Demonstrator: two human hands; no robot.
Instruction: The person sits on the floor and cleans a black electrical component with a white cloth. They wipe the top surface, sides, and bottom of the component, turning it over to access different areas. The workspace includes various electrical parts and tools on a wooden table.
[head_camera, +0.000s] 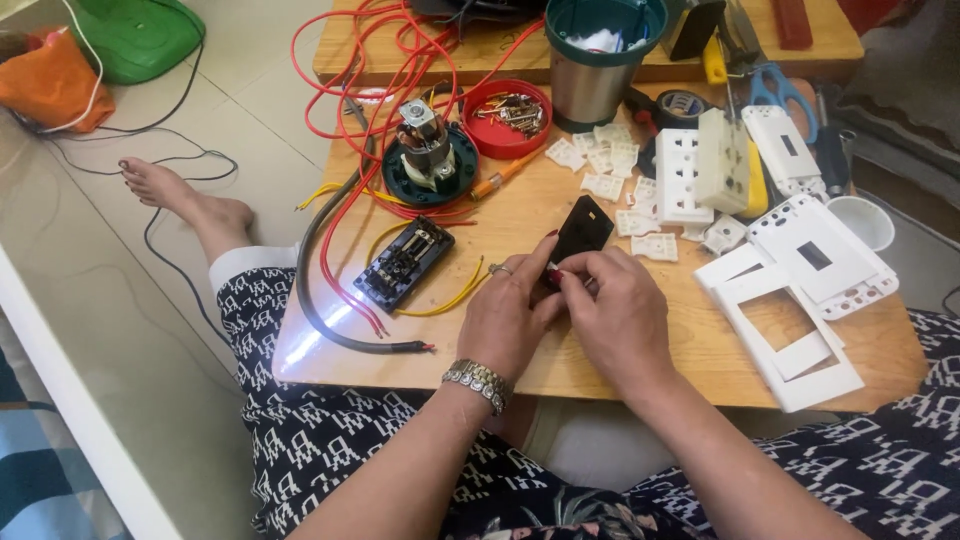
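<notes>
My left hand (508, 310) and my right hand (615, 315) meet over the low wooden table (690, 345), both gripping a flat black switch part (582, 228) that tilts up and away from my fingers. The fingertips of both hands pinch its near end. A ring shows on my left hand and a metal watch band (478, 380) on that wrist. A second black switch block (405, 262) with yellow and red wires lies just left of my left hand.
Red wires (355, 120) and a thick grey cable (320, 300) trail over the table's left side. A small motor on a green base (430, 155), a red lid of screws (507, 115), white switch plates (790, 290), small white inserts (605, 160), scissors (780, 90) and a steel cup (595, 70) crowd the back and right.
</notes>
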